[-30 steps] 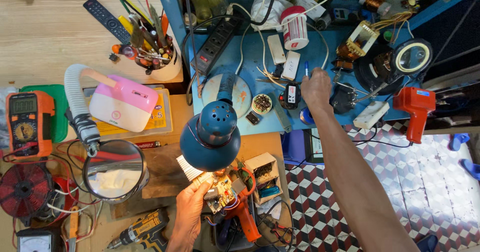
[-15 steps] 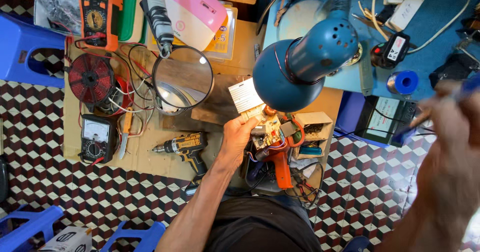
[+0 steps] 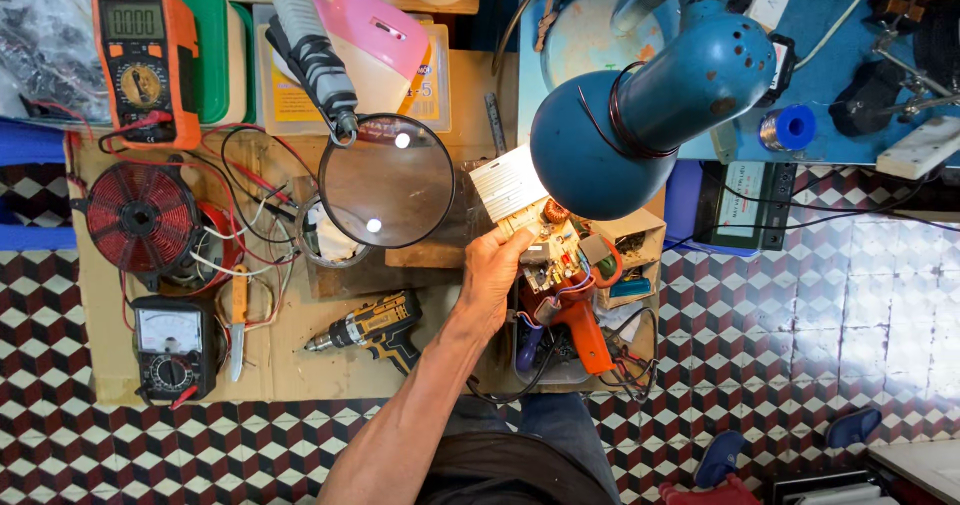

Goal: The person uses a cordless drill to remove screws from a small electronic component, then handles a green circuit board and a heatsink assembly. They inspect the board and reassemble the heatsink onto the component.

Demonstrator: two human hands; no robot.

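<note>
My left hand (image 3: 492, 277) grips a circuit board (image 3: 543, 237) with a white finned heat sink (image 3: 508, 182) and a copper coil, held under the shade of a blue desk lamp (image 3: 640, 125). Coloured wires trail from the board toward an orange-handled tool (image 3: 583, 330) just below it. A round magnifier (image 3: 388, 180) on a grey flexible arm stands just left of the hand. My right hand is out of view.
On the brown bench sit a yellow-and-black cordless drill (image 3: 372, 327), an orange digital multimeter (image 3: 137, 55), an analogue meter (image 3: 172, 343), a red induction coil (image 3: 142, 216), a small knife (image 3: 237, 320) and loose wires. A blue solder spool (image 3: 788, 127) lies on the blue table. Chequered floor tiles surround it.
The view has dropped from the far blue table to the near bench. My right hand, which reached over the blue table, has left the picture. My left hand still holds the board.
</note>
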